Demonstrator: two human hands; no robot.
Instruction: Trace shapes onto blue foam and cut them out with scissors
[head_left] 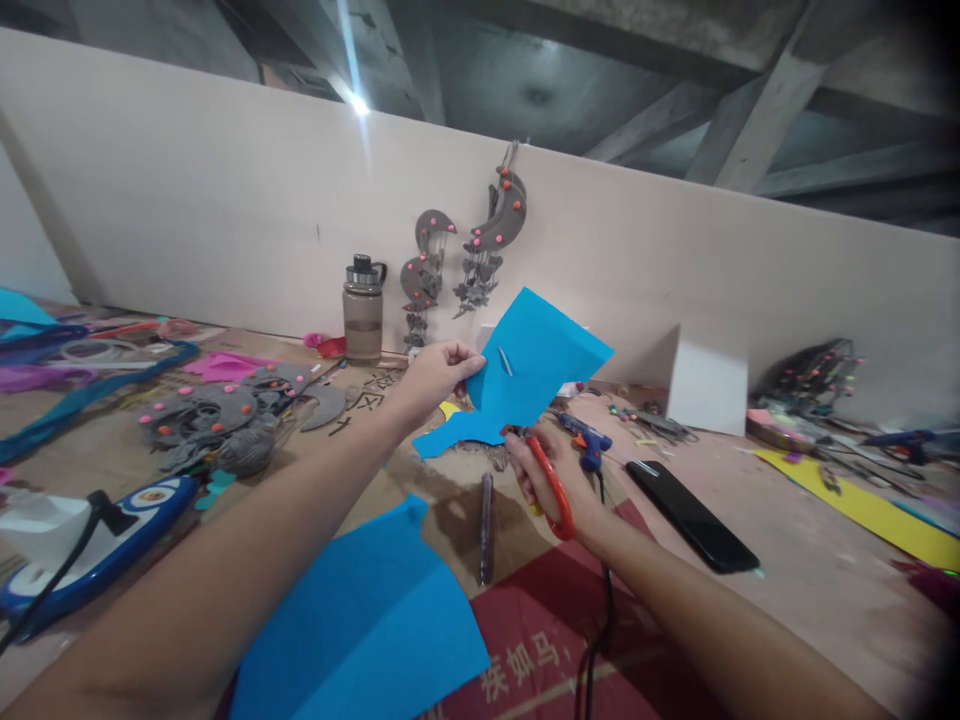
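Observation:
My left hand pinches the left edge of a bright blue sheet, holding it up above the table. A slit or pale mark shows near the sheet's middle. My right hand is closed round the red handles of a pair of scissors at the sheet's lower edge. The blades are mostly hidden by the hand and the blue material. A strip of the blue sheet hangs down to the left of the scissors. Below, a larger blue sheet lies on the table, with a dark pen beside it.
A black phone and a blue glue gun lie to the right. A bottle stands at the wall, near hanging grey moon ornaments. Grey felt pieces and a blue-white power strip are on the left.

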